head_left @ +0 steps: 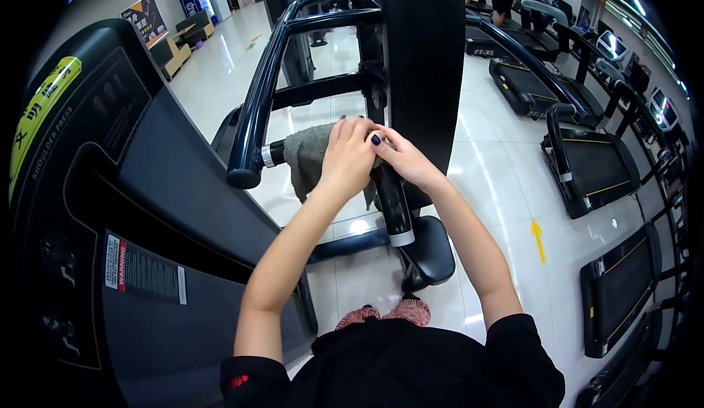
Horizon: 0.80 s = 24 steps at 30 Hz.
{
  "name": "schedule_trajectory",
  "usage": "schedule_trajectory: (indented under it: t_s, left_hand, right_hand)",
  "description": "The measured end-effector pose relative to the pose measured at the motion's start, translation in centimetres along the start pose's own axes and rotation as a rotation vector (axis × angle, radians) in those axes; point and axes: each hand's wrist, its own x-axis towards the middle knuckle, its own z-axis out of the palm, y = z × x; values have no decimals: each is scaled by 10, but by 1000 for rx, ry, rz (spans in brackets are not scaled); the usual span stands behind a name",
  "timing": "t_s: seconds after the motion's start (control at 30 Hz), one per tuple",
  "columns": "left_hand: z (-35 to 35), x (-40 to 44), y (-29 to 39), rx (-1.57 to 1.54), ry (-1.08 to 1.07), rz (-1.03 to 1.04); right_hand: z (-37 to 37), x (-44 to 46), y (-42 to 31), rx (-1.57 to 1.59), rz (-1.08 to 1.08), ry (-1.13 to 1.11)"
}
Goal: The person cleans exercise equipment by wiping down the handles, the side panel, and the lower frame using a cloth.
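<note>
A grey towel is draped over the handle of a shoulder press machine, its edge hanging below the bar. My left hand is closed over the towel, pressing it on the handle's horizontal part. Close against it, my right hand is wrapped at the corner of the handle, its dark-nailed thumb next to my left hand. Its fingertips are mostly hidden. Below my hands, a black grip with a silver end ring slants down. Another grip end with a silver ring shows left of the towel.
The machine's black backrest rises ahead, with its seat lower down. A thick frame tube curves at left, beside the weight-stack housing. Treadmills line the right side. People stand at the far back right.
</note>
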Motion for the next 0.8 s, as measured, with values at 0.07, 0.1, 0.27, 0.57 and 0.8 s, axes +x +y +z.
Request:
schedule_trajectory:
  t_s: [0.07, 0.1, 0.27, 0.57, 0.8]
  left_hand:
    - [3, -13, 17, -109, 129, -198]
    - [6, -18, 24, -145, 183, -231]
    - [8, -50, 43, -414, 378, -449]
    - [29, -38, 24, -1899, 714, -1073]
    - [39, -18, 6, -2002, 545, -946]
  right_hand:
    - [1, -5, 1, -78, -44, -10]
    - [1, -7, 1, -158, -90, -17]
    - [-5, -20, -20, -203, 26, -110]
    - [14, 40, -29, -540, -352, 117]
    - [21, 39, -13, -434, -147, 43]
